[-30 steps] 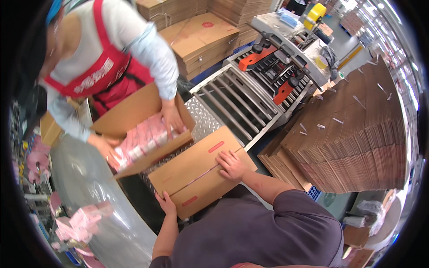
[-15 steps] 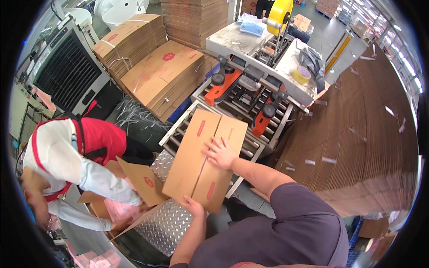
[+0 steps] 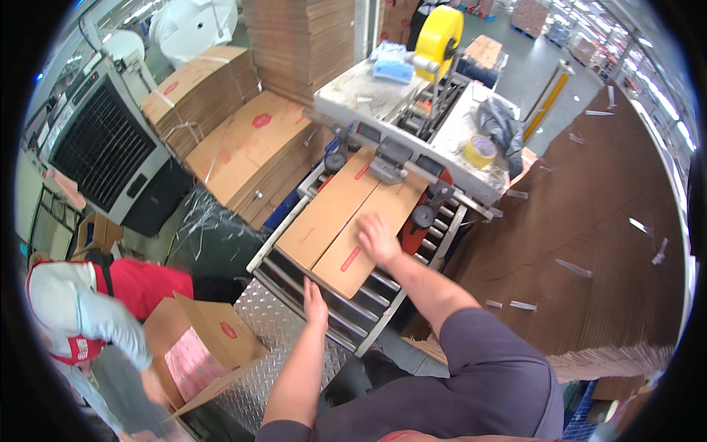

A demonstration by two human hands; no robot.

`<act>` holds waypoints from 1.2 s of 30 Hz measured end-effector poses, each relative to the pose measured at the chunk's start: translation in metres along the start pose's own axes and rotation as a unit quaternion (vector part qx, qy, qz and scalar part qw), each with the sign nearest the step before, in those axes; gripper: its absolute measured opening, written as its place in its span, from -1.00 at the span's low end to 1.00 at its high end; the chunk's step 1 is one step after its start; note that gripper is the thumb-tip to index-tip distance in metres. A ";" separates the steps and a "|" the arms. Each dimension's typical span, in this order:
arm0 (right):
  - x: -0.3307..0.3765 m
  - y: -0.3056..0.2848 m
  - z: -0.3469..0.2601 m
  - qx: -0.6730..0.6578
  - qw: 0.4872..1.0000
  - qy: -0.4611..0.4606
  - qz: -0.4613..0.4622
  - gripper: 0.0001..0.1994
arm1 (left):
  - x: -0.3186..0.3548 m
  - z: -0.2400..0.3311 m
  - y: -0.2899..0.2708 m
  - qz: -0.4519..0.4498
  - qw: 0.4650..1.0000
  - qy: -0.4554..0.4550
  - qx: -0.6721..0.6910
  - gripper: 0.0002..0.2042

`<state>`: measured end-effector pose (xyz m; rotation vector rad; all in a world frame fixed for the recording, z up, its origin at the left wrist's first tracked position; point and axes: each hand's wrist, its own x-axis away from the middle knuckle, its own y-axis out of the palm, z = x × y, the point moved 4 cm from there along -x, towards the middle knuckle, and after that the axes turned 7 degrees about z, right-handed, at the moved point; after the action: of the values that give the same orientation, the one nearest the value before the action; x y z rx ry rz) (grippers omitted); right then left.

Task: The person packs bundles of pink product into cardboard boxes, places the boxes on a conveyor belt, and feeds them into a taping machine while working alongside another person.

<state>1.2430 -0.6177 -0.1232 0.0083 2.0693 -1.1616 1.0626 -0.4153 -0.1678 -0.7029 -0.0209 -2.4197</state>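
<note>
Left hand flat against the near end of the closed cardboard box, gripping nothing; right hand open on its top. Box lies on the roller conveyor (entering the tape sealer): push squarely, flaps held down.

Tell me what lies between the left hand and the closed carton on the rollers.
Head view: nothing. The left hand seems to rest against the near end of the closed carton; beneath them, only conveyor rollers show.
</note>
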 end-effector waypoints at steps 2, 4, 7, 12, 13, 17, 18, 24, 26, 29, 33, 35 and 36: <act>0.039 -0.045 -0.039 -0.150 0.986 0.073 0.006 -0.65 | 0.034 -0.047 -0.009 -0.093 0.994 -0.055 0.015 -0.41; 0.111 -0.066 -0.047 -0.153 0.981 0.118 -0.008 -0.68 | 0.063 -0.126 -0.042 -0.208 0.966 -0.154 0.006 -0.53; 0.160 -0.142 -0.078 -0.161 0.963 0.199 -0.084 -0.71 | 0.082 -0.269 -0.130 -0.266 0.913 -0.304 -0.060 -0.68; 0.077 -0.423 -0.142 0.049 0.986 0.006 0.159 -0.63 | 0.097 -0.286 -0.208 -0.277 0.930 -0.241 -0.017 -0.61; 0.058 -0.481 -0.173 0.143 0.958 -0.088 0.233 -0.58 | 0.094 -0.292 -0.231 -0.271 0.936 -0.224 -0.001 -0.59; 0.052 -0.669 -0.203 0.464 0.812 -0.060 0.349 -0.54 | 0.094 -0.291 -0.300 -0.253 0.958 -0.136 0.025 -0.76; 0.059 -0.701 -0.211 0.553 0.755 -0.006 0.353 -0.53 | 0.094 -0.284 -0.306 -0.248 0.963 -0.095 0.049 -0.77; 0.124 -0.747 -0.209 0.519 0.816 0.013 0.256 -0.80 | 0.142 -0.275 -0.330 -0.385 0.900 0.198 -0.048 -0.81; 0.106 -0.715 -0.283 0.532 0.800 -0.124 0.248 -0.80 | 0.152 -0.284 -0.367 -0.349 0.932 0.090 0.045 -0.80; 0.062 -0.636 -0.441 0.442 0.800 -0.317 0.253 -0.79 | 0.161 -0.284 -0.445 -0.262 0.960 0.019 0.095 -0.74; 0.037 -0.590 -0.517 0.506 0.752 -0.383 0.181 -0.84 | 0.264 -0.175 -0.425 -0.053 0.972 0.222 -0.058 -0.79; 0.014 -0.583 -0.502 0.511 0.737 -0.404 0.183 -0.85 | 0.274 -0.176 -0.434 -0.038 0.965 0.256 -0.052 -0.76; 0.004 -0.582 -0.495 0.492 0.738 -0.434 0.157 -0.77 | 0.285 -0.173 -0.432 -0.052 0.965 0.255 -0.038 -0.75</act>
<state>0.7406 -0.5972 0.4512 0.2610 0.4674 -1.5056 0.5442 -0.2533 -0.1127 -0.0938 0.2514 -2.6439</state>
